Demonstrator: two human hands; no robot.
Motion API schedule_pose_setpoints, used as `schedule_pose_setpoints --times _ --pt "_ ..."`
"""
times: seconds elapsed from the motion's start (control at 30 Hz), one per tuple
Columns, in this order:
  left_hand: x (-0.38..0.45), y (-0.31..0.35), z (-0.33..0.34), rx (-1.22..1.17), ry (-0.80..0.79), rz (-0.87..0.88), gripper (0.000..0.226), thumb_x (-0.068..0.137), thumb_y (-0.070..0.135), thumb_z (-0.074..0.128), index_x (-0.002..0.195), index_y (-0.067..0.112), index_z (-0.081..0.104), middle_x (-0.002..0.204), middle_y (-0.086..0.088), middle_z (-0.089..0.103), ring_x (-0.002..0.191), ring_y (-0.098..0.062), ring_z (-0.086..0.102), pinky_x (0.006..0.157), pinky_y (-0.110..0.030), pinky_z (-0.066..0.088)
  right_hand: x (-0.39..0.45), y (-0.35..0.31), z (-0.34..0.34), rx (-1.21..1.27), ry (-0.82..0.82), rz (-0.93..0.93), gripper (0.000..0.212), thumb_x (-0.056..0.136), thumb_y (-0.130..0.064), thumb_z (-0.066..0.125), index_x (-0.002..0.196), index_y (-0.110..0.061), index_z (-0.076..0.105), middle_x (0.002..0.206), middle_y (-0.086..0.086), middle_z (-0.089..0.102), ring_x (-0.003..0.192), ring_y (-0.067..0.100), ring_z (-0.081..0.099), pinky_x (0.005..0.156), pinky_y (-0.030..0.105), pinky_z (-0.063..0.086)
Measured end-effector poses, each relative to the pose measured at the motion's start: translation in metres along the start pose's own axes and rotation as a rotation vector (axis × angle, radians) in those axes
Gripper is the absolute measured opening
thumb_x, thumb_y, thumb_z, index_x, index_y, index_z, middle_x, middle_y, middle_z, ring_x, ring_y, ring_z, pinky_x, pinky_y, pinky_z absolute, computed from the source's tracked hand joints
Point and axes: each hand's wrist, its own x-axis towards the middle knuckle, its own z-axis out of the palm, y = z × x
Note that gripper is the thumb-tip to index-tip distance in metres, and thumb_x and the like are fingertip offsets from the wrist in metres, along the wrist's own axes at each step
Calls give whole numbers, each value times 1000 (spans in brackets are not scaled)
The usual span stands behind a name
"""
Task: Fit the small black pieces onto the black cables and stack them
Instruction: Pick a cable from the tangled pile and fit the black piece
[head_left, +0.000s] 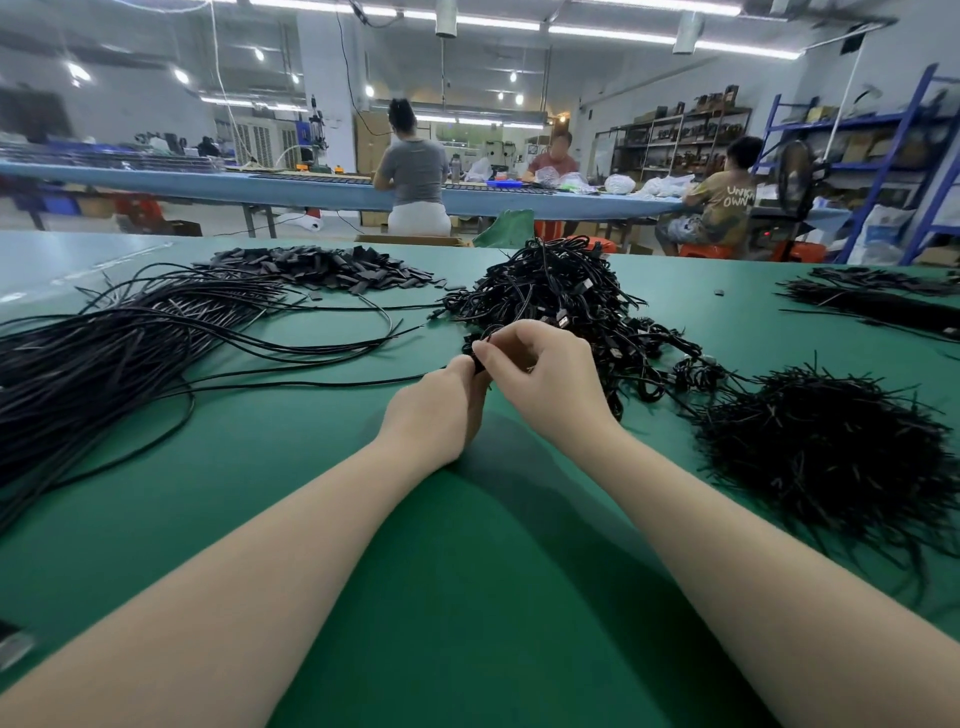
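My left hand (441, 410) and my right hand (545, 379) meet at the middle of the green table (467, 571). Both pinch the end of one black cable (311, 383) that runs off to the left; a small black piece between the fingertips is mostly hidden. A tangled heap of black cables (561, 296) lies just behind my hands. Long loose cables (114, 343) fan out on the left. A pile of small flat black pieces (322, 267) sits at the back left.
A mound of short black strands (826, 447) lies to the right. More black cables (878, 301) are at the far right edge. Three people sit at a long blue bench (311, 189) beyond the table. Blue shelving (893, 156) stands at the right.
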Motion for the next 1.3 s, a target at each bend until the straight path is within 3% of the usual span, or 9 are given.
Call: schedule_pose_setpoints --times 0.13,0.23,0.37,0.43,0.63,0.8,0.97,1.2,1.3 --pt "-3 2 1 408 64 174 37 101 36 19 116 18 48 104 -5 67 90 -32 64 63 -32 25 1 -1 -8 -192 -68 -135 9 87 -26 66 88 -19 72 82 -8 65 73 9 58 72 28 49" --pt "-4 7 -9 523 146 378 31 101 36 30 103 16 54 91 -2 70 79 -29 66 65 -32 22 16 -8 -31 -301 -171 -182 5 82 -29 71 80 -25 70 74 -14 61 66 2 52 66 24 47" --pt "-7 16 -22 569 268 694 18 90 30 60 77 17 59 61 2 58 54 -24 57 58 -32 36 34 -3 -75 -153 -523 89 12 78 -36 76 74 -27 70 63 -17 65 56 -6 56 53 9 41" --pt "-10 20 -22 524 331 755 21 91 31 52 76 18 59 63 2 54 56 -22 53 63 -34 37 33 5 -90 41 -673 288 20 72 -37 79 76 -21 68 67 -13 65 63 1 59 58 14 45" --pt "-15 29 -20 -115 214 523 33 96 33 36 90 7 56 76 3 53 72 -27 52 65 -35 31 19 26 -76 810 -705 642 16 75 -23 66 89 -20 59 85 0 66 79 15 69 78 29 53" --pt "-9 32 -6 -649 102 128 29 103 28 37 93 4 52 74 8 52 66 -9 48 67 -30 37 11 17 -37 981 -443 667 10 84 -16 66 85 -14 56 68 -2 67 64 11 66 61 20 55" --pt "0 25 -3 -830 -37 -161 29 103 27 36 79 13 42 67 -1 41 60 -15 38 59 -28 35 3 17 -11 601 -152 448 9 86 -11 69 79 -9 64 66 3 63 59 13 61 63 24 54" --pt "12 27 -52 -789 -663 -629 39 95 44 43 65 22 56 47 10 48 36 -7 48 37 -13 20 -2 16 -15 -685 -54 -555 16 72 6 69 83 -2 60 81 14 61 71 32 60 57 31 42" --pt "17 17 -74 -797 -824 -631 54 91 50 45 49 22 61 49 11 48 40 -5 47 39 -15 25 -5 7 -13 -568 -97 -626 13 73 12 65 82 5 58 91 24 61 83 40 65 63 40 53"
